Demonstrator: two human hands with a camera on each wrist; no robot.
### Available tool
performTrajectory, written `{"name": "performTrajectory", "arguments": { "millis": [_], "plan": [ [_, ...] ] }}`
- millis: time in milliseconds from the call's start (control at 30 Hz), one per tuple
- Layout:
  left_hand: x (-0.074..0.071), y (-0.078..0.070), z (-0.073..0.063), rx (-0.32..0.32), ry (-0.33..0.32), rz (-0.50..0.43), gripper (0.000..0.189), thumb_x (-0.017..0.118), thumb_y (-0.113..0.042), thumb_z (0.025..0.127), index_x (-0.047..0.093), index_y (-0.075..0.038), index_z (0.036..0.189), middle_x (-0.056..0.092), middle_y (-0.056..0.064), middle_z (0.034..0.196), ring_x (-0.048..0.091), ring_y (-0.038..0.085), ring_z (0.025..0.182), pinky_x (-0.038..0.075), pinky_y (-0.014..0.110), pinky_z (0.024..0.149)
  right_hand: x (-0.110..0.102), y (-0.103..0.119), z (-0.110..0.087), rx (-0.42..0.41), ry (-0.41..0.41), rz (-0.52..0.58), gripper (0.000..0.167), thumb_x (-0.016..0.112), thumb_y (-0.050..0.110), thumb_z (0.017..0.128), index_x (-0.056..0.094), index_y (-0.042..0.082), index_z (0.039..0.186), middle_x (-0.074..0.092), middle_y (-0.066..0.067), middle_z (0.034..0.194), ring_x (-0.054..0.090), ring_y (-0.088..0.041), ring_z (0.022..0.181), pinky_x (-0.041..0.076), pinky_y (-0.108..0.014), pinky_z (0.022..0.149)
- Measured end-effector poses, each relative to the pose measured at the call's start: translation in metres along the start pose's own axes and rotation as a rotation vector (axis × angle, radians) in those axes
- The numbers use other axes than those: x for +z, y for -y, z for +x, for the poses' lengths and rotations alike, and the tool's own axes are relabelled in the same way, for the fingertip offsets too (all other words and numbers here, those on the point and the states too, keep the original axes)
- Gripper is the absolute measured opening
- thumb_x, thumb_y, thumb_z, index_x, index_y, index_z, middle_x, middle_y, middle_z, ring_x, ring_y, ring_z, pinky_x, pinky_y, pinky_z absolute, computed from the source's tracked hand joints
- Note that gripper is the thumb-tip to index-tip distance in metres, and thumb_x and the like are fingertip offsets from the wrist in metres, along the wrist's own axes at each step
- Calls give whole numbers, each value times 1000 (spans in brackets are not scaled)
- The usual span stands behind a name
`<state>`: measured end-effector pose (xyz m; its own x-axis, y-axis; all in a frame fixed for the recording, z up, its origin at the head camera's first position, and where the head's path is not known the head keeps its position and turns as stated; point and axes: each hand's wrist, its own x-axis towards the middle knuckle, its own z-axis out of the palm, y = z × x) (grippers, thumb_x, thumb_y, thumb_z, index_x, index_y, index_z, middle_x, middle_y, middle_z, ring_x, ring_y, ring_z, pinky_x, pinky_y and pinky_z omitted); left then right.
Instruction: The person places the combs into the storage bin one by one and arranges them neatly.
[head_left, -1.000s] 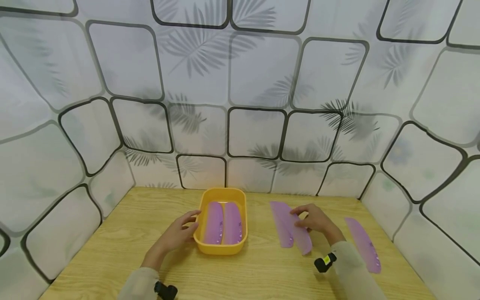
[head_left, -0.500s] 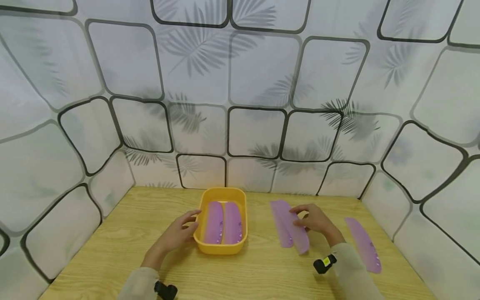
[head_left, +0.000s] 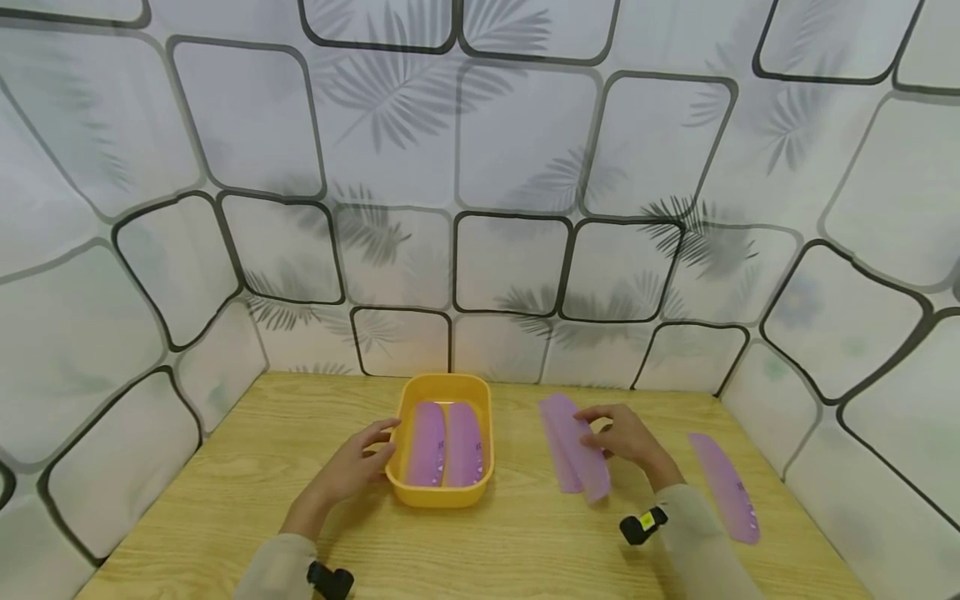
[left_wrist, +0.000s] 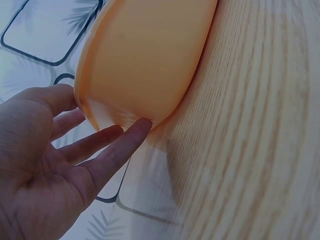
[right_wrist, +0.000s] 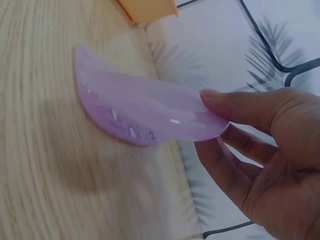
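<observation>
- Head view: the left arm comes in from the lower left, and the left hand (head_left: pixel 352 467) sets its fingertips on the near left rim of a yellow tray (head_left: pixel 442 498), fingers loosely extended and wrapped round nothing.
- The right arm reaches in from the lower right; the right hand (head_left: pixel 630 437) pinches the right edge of a held lilac strip (head_left: pixel 583 454), which slants across a second lilac strip (head_left: pixel 564 467) to the right of the tray.
- Inside the tray, two lilac strips (head_left: pixel 427 446) lie side by side lengthwise; a lone lilac strip (head_left: pixel 725 487) lies beyond the right forearm.
- Both arms wear pale sleeves (head_left: pixel 705 533), each with a small black camera (head_left: pixel 642 525) at the wrist.
- The tabletop (head_left: pixel 517 546) is light, wood-grained, and enclosed at the back and both sides by a pale wall covering (head_left: pixel 517 142) printed with rounded frames in black and grey and fern-like leaves.
- Left wrist view: the palm faces the camera, fingers spread, tips meeting the tray's rim and outer wall; grain runs along the tabletop to the right.
- Right wrist view: thumb above and fingers below clasp the end of the curved, translucent strip, which overlaps the printed one; whether the two touch cannot be told. A shadow falls on the wood beside them, and a corner of the tray shows at the top.
</observation>
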<state>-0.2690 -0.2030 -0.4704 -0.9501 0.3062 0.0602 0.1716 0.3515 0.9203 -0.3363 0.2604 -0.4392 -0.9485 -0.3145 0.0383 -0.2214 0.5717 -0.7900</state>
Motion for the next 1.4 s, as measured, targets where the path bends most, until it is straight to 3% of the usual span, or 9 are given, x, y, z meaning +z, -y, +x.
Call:
{"name": "performTrajectory", "arguments": {
  "millis": [467,1033,1400],
  "plan": [
    [0,-2,-2,7,7,-7,54,49,-19,111,33,0,159,35,39,156,57,52,130,64,45,90,15,7,4,-10,-42,91,42,75,4,92,65,-8,131,62,-32,129,68,-12,72,61,-32,58],
    [1,-1,-2,25,-1,-10,53,51,-16,110,35,2,157,37,41,154,59,52,127,64,45,88,29,12,9,-7,-85,118,42,75,1,91,64,-10,131,63,-34,127,64,-13,69,62,-40,59],
    [1,0,-2,26,-3,-9,54,52,-18,109,35,2,157,37,41,153,59,52,126,64,45,88,34,19,12,-23,-92,160,44,77,3,89,66,-8,130,64,-32,127,65,-12,69,63,-34,59]
  ]
}}
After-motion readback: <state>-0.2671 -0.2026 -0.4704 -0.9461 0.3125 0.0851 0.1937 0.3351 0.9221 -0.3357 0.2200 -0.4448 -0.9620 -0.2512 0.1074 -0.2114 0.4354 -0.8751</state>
